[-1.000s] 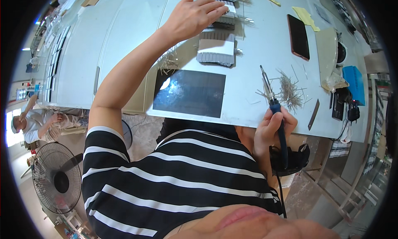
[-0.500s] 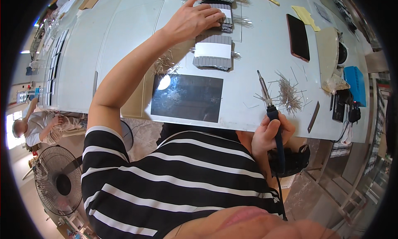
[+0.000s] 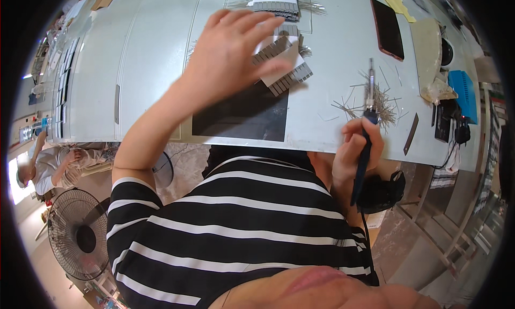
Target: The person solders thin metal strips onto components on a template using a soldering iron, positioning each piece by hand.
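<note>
My left hand (image 3: 230,51) is stretched over the table with its fingers spread, slightly blurred. Its thumb lies over a tilted strip of grey blocks with a white band (image 3: 294,62). That strip rests askew over a stack of similar grey blocks (image 3: 287,30), partly hidden by my hand. Farther off sits another such stack (image 3: 274,10), with thin wires sticking out at its sides. My right hand (image 3: 357,148) is closed round the dark handle of a soldering iron (image 3: 369,102), its metal tip pointing away from me. A pile of wire clippings (image 3: 386,108) lies beside and behind the iron.
A dark rectangular sheet (image 3: 241,121) lies at the table's near edge. To the right are a phone (image 3: 386,29), yellow paper (image 3: 397,6), a thin dark blade-like strip (image 3: 411,133) and a blue box (image 3: 462,92). A fan (image 3: 80,236) and a seated person (image 3: 51,167) are at left.
My left hand has come nearer from a far stack, and a strip now lies askew over the nearest stack. The soldering iron has moved forward and slightly right, turning more upright in view.
</note>
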`<action>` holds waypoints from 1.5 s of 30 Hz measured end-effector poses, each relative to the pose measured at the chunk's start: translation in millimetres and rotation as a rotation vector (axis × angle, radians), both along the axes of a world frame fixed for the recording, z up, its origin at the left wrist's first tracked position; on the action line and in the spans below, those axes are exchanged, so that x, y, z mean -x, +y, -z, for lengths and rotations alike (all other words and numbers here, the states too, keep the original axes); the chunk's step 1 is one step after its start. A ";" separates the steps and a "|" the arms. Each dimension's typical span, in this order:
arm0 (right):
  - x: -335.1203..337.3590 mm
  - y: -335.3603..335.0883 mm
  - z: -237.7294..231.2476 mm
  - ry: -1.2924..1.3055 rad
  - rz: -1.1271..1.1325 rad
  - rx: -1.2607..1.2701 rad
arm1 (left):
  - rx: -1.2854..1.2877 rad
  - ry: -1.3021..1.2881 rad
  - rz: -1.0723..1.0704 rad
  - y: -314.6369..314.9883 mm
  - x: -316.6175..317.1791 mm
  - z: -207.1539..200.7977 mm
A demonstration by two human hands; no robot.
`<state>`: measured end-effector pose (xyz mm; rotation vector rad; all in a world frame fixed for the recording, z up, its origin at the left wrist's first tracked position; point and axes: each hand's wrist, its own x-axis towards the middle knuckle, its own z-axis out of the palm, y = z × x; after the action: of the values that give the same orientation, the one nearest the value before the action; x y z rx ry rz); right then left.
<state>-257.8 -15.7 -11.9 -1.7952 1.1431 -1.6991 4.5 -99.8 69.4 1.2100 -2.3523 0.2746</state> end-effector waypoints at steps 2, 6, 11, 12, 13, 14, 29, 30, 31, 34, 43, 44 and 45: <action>-4.9 -1.0 -5.1 0.056 0.105 0.055 | -0.015 -0.033 -0.060 23.7 15.8 7.1; -7.4 -2.6 -7.0 -0.011 0.130 0.020 | -0.037 -0.036 -0.108 29.2 33.5 26.4; 2.6 3.3 -10.0 -0.019 0.077 -0.043 | -0.084 -0.013 -0.137 27.6 39.3 37.8; 5.7 4.5 -12.6 0.109 0.100 -0.092 | -0.067 -0.018 -0.136 26.0 38.9 38.7; -0.8 -1.0 -14.2 -0.007 0.052 -0.003 | -0.051 -0.023 -0.134 24.9 38.1 38.8; 0.3 -1.1 -17.8 -0.003 0.056 -0.010 | -0.031 -0.020 -0.135 25.2 36.8 39.3; -8.4 -6.1 -23.4 0.592 0.189 -0.177 | -0.481 -0.097 0.112 82.5 -0.2 14.0; -9.8 -6.6 -24.3 0.599 0.172 -0.164 | -0.480 -0.121 0.141 83.8 -3.5 15.4; -11.4 -6.6 -24.7 0.607 0.155 -0.151 | -0.487 -0.120 0.141 84.1 -5.4 17.6; -16.9 -7.3 -24.0 0.622 0.117 -0.156 | -0.477 -0.100 0.171 83.8 -10.5 20.2; -35.6 -1.5 -12.0 0.557 0.128 -0.037 | -0.424 0.057 0.198 99.4 -10.6 35.6; -36.9 -0.8 -12.4 0.562 0.126 -0.040 | -0.407 0.102 0.199 101.2 -10.1 37.0; -37.6 0.5 -12.1 0.538 0.139 -0.059 | -0.410 0.107 0.205 101.3 -10.4 37.8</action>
<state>-220.2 -15.2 0.2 -2.2536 1.5419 -1.2583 14.9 1.5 31.6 1.1091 -2.4843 -0.3482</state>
